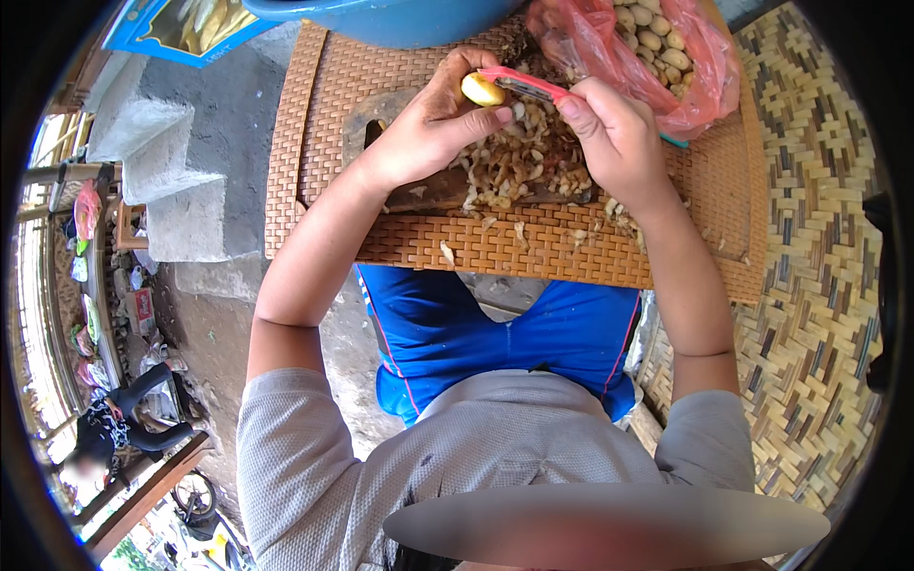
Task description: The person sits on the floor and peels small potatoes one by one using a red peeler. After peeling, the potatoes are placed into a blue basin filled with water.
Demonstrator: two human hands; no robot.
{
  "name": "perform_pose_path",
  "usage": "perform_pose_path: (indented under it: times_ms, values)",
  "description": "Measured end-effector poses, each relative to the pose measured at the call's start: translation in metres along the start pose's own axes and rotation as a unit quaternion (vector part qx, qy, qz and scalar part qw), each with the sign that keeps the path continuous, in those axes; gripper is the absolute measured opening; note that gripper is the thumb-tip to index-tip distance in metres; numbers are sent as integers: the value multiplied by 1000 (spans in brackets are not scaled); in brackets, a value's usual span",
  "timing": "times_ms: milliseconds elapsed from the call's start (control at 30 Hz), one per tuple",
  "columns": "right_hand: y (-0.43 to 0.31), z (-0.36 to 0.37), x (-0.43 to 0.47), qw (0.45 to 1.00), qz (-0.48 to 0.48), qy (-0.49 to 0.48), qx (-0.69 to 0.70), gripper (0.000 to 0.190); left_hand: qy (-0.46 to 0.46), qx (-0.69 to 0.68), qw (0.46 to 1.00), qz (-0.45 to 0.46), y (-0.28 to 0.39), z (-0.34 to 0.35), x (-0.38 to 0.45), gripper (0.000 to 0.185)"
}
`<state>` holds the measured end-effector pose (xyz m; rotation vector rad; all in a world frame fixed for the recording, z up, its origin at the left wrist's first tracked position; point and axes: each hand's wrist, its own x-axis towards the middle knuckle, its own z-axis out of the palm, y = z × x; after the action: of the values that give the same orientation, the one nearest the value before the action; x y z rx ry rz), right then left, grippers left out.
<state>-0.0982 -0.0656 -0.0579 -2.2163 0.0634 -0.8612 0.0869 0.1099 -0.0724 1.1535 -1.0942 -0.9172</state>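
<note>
My left hand (457,107) holds a small yellow potato (482,89) between thumb and fingers. In my right hand (614,132) is a red-handled peeler (530,82), its head against or very close to the potato. Beneath both hands, a pile of brown peelings (510,160) lies on a dark wooden board (364,118) with a cut-out near its left end. Beyond my right hand, an open red plastic bag (703,86) holds many small, pale, unpeeled-looking potatoes (657,39).
The board rests on a woven rattan-style table (414,239) with scattered peel scraps. A blue basin (393,21) stands at the far edge. Concrete steps (186,207) are to the left, a woven bamboo surface (807,250) to the right. Another person (114,421) is at the far left.
</note>
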Motion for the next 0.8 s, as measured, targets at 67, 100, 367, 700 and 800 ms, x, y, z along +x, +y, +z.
perform_pose_path:
  times_ms: [67, 100, 367, 700, 800]
  values:
    - [-1, 0, 0, 1000, 2, -2, -2, 34, 2, 7, 1000, -7, -1, -2, 1, 43]
    - [-1, 0, 0, 1000, 3, -7, -6, 34, -1, 9, 1000, -12, -1, -3, 1, 43]
    - [0, 1, 0, 1000, 6, -21, -9, 31, -20, 36, 999, -32, 0, 1, -5, 37]
    - [-8, -3, -2, 998, 7, -69, 10, 31, -40, 10, 998, -43, 7, 1, -5, 39]
    - [-11, -4, -2, 996, 3, -85, 15, 30, -53, -9, 998, -45, 9, 0, -4, 38]
